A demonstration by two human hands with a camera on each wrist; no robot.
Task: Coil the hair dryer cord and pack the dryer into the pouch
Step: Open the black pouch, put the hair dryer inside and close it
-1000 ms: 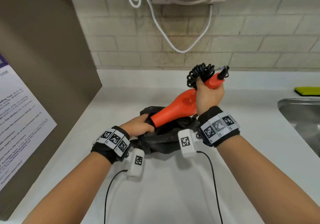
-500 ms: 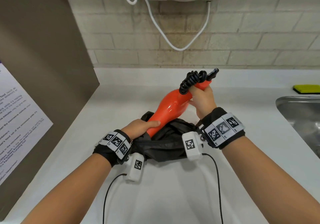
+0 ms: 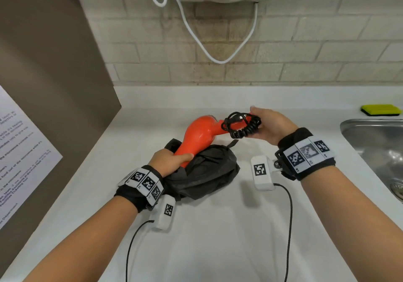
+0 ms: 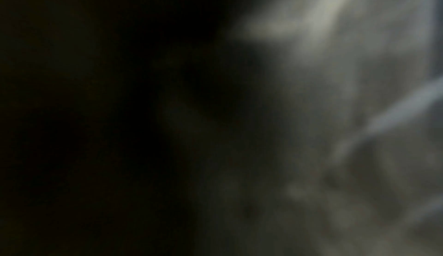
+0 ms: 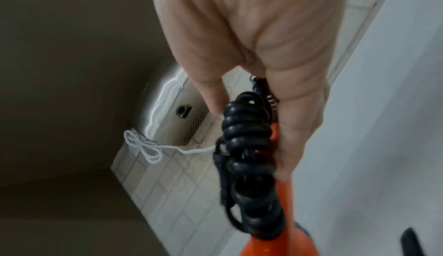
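The orange hair dryer lies low over the white counter, its nozzle end inside the mouth of the crumpled black pouch. My left hand grips the barrel right at the pouch opening, thumb across the orange shell. The black spiral cord is bunched round the handle, which points right. My right hand holds the handle end and cord between thumb and fingers. The right wrist view shows this hand, the cord and the dryer. The left wrist view is dark and blurred.
A steel sink is set into the counter at the right, with a yellow-green sponge behind it. A white cable loops down the brick wall. A brown panel with a paper notice bounds the left side.
The dryer has tipped from steeply raised to nearly flat. My right hand swung right and down with the handle and cord. My left hand moved from the pouch rim onto the barrel.
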